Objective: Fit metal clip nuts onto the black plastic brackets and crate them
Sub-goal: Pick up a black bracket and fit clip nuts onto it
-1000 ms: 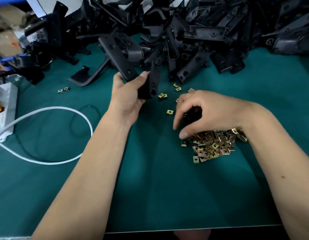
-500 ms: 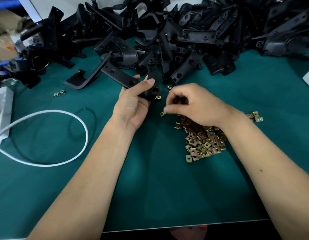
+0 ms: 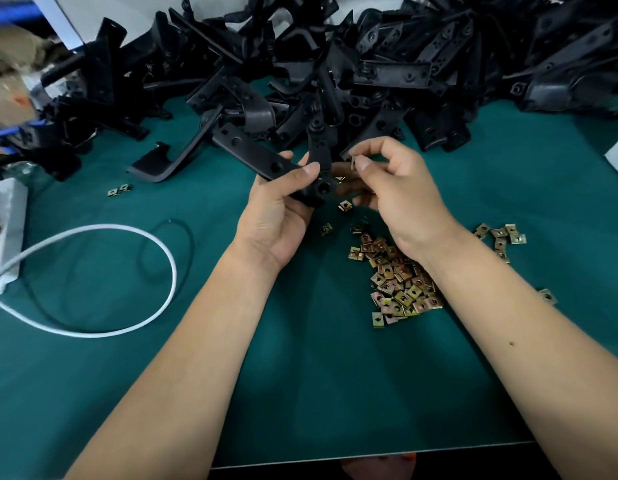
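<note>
My left hand [image 3: 278, 211] grips a black plastic bracket [image 3: 262, 157] with two arms, held above the green table mat [image 3: 300, 375]. My right hand [image 3: 394, 188] pinches one metal clip nut [image 3: 354, 162] between thumb and forefinger, just right of the bracket's upright arm. A heap of brass-coloured clip nuts [image 3: 401, 285] lies on the mat under my right wrist. A few loose nuts [image 3: 345, 206] sit below the bracket.
A big pile of black brackets [image 3: 370, 71] fills the back of the table. A white cable [image 3: 127, 278] loops at the left, running to a white box [image 3: 6, 233]. More loose nuts [image 3: 501, 237] lie at the right, two more nuts [image 3: 120, 190] at the left. The table's front edge [image 3: 370, 455] is near.
My right hand has lifted from the nut heap with one nut and moved up beside the bracket. The left hand has kept hold of the bracket.
</note>
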Demonstrator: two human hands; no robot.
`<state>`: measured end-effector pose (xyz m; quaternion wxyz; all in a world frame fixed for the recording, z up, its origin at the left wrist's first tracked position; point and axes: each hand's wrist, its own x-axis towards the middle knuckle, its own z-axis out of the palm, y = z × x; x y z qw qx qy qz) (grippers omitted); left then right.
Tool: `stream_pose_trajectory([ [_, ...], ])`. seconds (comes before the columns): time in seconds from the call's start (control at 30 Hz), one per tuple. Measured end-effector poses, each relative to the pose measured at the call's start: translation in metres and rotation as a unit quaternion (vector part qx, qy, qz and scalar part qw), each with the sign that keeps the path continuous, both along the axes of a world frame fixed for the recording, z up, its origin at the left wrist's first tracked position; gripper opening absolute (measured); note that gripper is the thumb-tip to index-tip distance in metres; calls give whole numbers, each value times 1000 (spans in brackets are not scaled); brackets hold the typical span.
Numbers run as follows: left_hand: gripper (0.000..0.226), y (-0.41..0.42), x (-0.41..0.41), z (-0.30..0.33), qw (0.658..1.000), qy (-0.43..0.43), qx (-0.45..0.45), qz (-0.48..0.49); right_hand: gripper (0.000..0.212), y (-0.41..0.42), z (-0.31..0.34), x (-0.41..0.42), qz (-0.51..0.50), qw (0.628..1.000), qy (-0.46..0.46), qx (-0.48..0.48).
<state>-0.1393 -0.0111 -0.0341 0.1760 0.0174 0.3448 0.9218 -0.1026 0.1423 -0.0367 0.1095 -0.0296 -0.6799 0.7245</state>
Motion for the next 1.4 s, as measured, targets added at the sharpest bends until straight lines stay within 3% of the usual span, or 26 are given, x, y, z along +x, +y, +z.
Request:
stream_pose_trajectory([
  [0.23, 44, -1, -2, -2, 1000, 13, 17, -8, 16, 0, 2, 2, -8, 994, -59, -90],
  [0.37, 38, 0, -3, -5, 1000, 8, 14, -10, 19, -1, 2, 2, -29, 993, -67, -95],
  [0.53, 38, -1, -4, -6, 1000, 14, 11, -17, 19, 0, 6, 4, -21, 984, -64, -167],
  [0.83, 43, -2, -3, -4, 1000, 0, -1, -15, 15, -4, 7, 6, -11, 980, -56, -190],
  [1.4, 40, -3, -5, -7, 1000, 10, -15, -22, 11, -7, 6, 7, -30, 992, -55, -114],
])
